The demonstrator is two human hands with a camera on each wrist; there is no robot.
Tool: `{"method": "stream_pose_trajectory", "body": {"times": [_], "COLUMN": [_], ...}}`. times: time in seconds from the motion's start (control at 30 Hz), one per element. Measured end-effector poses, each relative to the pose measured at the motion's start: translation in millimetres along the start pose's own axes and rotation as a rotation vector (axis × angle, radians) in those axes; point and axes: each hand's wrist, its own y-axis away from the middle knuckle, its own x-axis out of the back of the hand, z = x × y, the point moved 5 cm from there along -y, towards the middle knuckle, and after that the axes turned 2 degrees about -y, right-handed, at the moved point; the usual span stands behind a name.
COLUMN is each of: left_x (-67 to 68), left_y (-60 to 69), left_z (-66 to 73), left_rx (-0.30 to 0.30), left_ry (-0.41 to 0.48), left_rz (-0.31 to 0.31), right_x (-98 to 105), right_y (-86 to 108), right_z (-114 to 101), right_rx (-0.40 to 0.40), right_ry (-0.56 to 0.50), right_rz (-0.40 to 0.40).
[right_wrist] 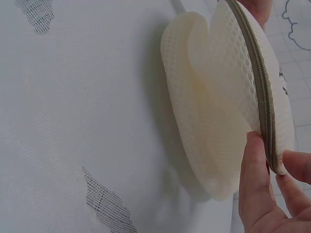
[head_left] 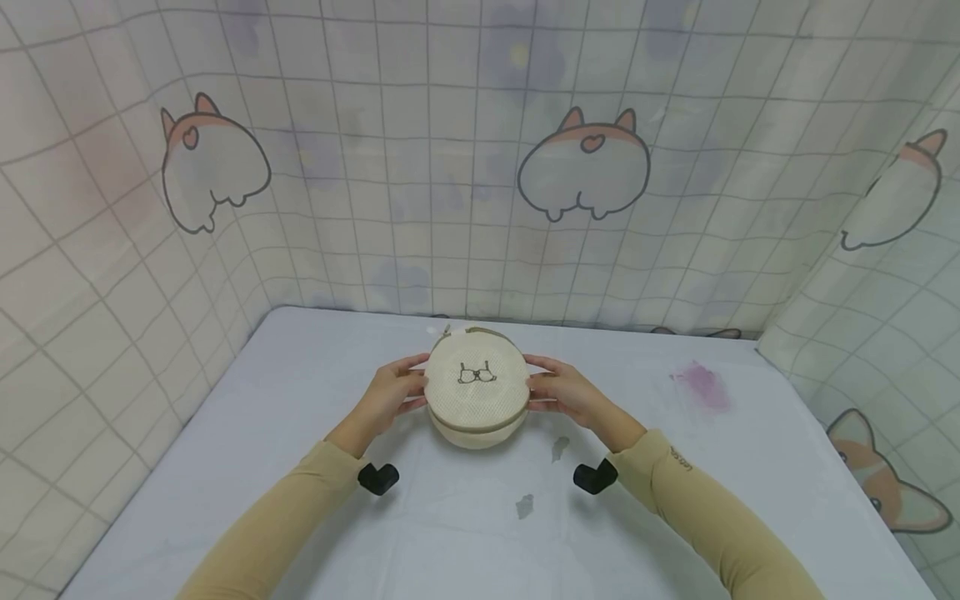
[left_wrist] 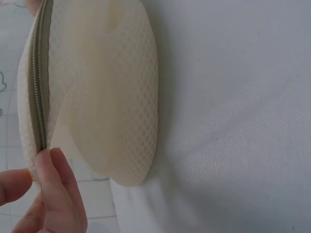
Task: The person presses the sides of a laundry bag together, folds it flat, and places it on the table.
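A round cream mesh laundry bag with a small line drawing on its lid stands on the white table, far from me and near the middle. My left hand pinches the rim on one side, thumb on the lid and fingers along the zipper in the left wrist view. On the opposite side, my right hand grips the rim the same way. Seen from the right wrist, the zipper band looks closed along its visible stretch, and the soft mesh wall below is creased inward.
A white cloth covers the table, with a pink stain at the right and grey patches nearer me. Gridded curtains with dog prints enclose the back and sides. A black device sits at each wrist.
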Motion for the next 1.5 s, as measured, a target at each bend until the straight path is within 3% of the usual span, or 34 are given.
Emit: {"method": "stream_pose_trajectory", "body": {"times": [0.2,1.5], "left_x": [0.0,-0.4], "left_y": [-0.8,-7.2], "left_z": [-2.6,-9.1], "left_rx": [0.022,0.014], "left_ry": [-0.004,-0.031], "left_rz": [0.008,0.009], "right_x": [-0.8,1.4], "right_y": [-1.7,-8.8], "right_z": [3.8,9.9], "right_rx": [-0.010,-0.038], "right_ry": [-0.013,0.041], "right_rz": [-0.004,0.025]}}
